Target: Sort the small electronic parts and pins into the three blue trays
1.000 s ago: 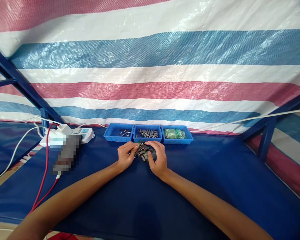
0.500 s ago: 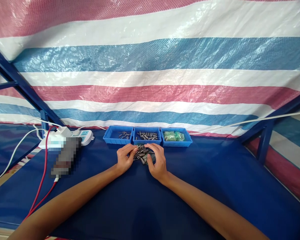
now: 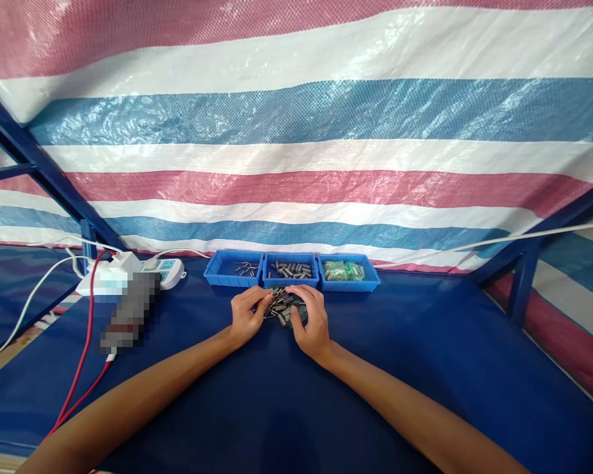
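Observation:
A mixed pile (image 3: 279, 308) of small dark cylinders, thin shiny metal pins and some greenish pieces lies on the blue tabletop between my hands. My left hand (image 3: 248, 315) is at the pile's left side, thumb and fingertips pinched together; whatever sits between them is too small to make out. Curved around the right side is my right hand (image 3: 311, 322), its thumb apart from its fingers, touching the pile's edge. Just behind are three blue trays: the left tray (image 3: 227, 282) holds a few thin pins, the middle tray (image 3: 291, 284) dark cylinders, the right tray (image 3: 350, 286) green packets.
A white power strip (image 3: 172, 271) with plugs stands at the back left, beside a pixelated dark object (image 3: 132, 309) on a red cable (image 3: 89, 322). Blue metal frame bars (image 3: 524, 283) rise at both sides. A striped plastic sheet (image 3: 296, 158) hangs behind the tabletop (image 3: 400, 368).
The view has tilted very slightly. Both hands stay at the pile in nearly the same pose, and the trays look unchanged.

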Demonstrator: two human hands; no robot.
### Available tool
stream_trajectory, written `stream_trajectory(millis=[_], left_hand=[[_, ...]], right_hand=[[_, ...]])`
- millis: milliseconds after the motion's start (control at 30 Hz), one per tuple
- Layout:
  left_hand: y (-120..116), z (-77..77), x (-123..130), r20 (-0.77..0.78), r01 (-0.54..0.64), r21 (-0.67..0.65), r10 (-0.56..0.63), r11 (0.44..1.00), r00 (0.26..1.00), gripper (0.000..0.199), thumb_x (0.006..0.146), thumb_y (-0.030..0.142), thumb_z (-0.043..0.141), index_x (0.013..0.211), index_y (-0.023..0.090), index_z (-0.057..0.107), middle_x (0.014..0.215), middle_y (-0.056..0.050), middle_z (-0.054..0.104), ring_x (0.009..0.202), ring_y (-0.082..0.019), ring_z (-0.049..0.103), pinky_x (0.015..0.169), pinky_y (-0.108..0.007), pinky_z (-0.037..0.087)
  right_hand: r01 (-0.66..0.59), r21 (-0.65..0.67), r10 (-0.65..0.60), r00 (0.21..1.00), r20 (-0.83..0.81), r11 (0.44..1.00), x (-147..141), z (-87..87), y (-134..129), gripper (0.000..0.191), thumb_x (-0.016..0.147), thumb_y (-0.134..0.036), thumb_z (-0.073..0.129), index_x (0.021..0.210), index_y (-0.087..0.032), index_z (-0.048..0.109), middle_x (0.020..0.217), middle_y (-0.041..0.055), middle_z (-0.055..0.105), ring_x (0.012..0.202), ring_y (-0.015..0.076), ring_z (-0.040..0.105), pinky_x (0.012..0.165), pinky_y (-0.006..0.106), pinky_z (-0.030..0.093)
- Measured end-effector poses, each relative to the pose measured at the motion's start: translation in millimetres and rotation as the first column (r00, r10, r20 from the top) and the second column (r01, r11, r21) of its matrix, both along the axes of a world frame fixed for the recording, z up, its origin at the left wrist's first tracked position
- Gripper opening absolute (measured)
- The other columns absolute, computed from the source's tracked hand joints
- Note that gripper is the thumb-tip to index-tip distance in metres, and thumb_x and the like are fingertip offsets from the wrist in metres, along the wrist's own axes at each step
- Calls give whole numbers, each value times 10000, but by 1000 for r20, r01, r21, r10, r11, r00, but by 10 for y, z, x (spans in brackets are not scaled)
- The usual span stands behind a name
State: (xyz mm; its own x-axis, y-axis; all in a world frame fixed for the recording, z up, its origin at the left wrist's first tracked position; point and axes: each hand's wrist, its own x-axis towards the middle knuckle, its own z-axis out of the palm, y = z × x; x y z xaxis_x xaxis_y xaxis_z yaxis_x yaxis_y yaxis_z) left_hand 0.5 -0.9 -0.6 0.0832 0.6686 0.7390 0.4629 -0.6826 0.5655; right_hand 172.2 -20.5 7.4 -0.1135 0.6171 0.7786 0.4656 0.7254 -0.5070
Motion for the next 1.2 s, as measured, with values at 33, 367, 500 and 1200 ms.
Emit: stream_trajectory(millis=[33, 367, 500, 1200], left_hand=[[0, 2, 0, 1, 2, 0, -2, 1000, 1000, 147, 863, 219, 560, 825, 141, 679, 708, -41, 646, 615, -128, 578, 598, -241, 459], [-4, 17, -6, 13, 9, -2, -9, 1000, 1000, 131, 860, 197, 563, 835, 138, 677, 703, -41, 641, 614, -125, 569, 599, -240, 454], [-4, 12, -7, 27, -7, -21, 8, 1000, 1000, 153, 871, 229, 550, 839, 147, 676, 707, -40, 640, 628, -132, 571, 606, -247, 455], [-13, 20, -6, 32, -12, -18, 12, 1000, 999, 150, 866, 215, 555, 806, 140, 670, 678, -28, 617, 606, -120, 547, 591, -235, 425]], right_hand=[[-1, -1, 1, 1000, 2, 1000, 0, -2, 1, 340, 868, -147, 423, 1191, -188, 521, 1111, 92, 629, 1093, 253, 538, 931, 453, 435], [-17, 1, 17, 1000, 11, 1000, 3, -1, 0, 354, 865, -133, 428, 1202, -186, 521, 1128, 88, 627, 1091, 252, 532, 934, 454, 429], [-15, -1, 15, 1000, 24, 1000, 7, -1, -1, 369, 871, -135, 422, 1222, -187, 519, 1148, 84, 625, 1096, 249, 532, 943, 454, 426], [-1, 33, 0, 999, 38, 999, 13, 23, -12, 370, 869, -136, 421, 1211, -190, 552, 1126, 81, 642, 1065, 240, 555, 926, 440, 438]])
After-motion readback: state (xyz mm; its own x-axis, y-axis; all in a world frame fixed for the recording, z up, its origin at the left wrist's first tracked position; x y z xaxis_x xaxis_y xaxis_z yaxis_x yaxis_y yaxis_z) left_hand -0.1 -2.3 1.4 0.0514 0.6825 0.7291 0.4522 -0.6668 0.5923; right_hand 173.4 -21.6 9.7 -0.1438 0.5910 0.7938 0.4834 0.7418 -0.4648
